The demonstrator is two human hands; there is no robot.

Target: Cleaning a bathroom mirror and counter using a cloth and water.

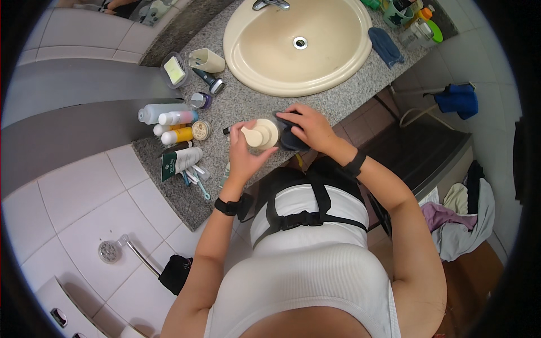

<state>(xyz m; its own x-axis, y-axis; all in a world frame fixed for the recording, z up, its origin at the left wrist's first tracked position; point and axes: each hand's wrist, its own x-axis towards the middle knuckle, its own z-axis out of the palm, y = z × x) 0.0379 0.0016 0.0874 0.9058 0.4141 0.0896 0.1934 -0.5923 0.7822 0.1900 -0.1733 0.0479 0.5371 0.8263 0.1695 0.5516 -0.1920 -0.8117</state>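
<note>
Bottle with a cream pump head [267,133] stands at the front of the speckled granite counter [335,101], seen almost straight from above; its nozzle points toward the left hand [248,152], which is curved about it in a wide C – thumb on the near side, fingers on the far left side, the palm toward the pump head; how firmly it grips cannot be told. Just to the right, the right hand [311,128] is part-curled, its fingers reaching over a dark blue-grey cloth [294,141] beside the bottle; the fingertips lie on the cloth, though whether they pinch it is hidden. Each wrist wears a black band.

Beyond the hands sits a cream oval sink [243,72] with a metal drain [300,43]; a second dark blue cloth [386,47] lies at its right, near the counter's edge. To the left there is a loose cluster – a soap dish [179,82] with a pale bar in it, a cream cup [209,61] lying tilted, a purple jar [201,101], a round jar [201,130] with a pale top, a pink-and-white bottle [179,117], a yellow bottle [178,136] with a white cap; nearer the person lies a green-and-white tube [183,160].
</note>
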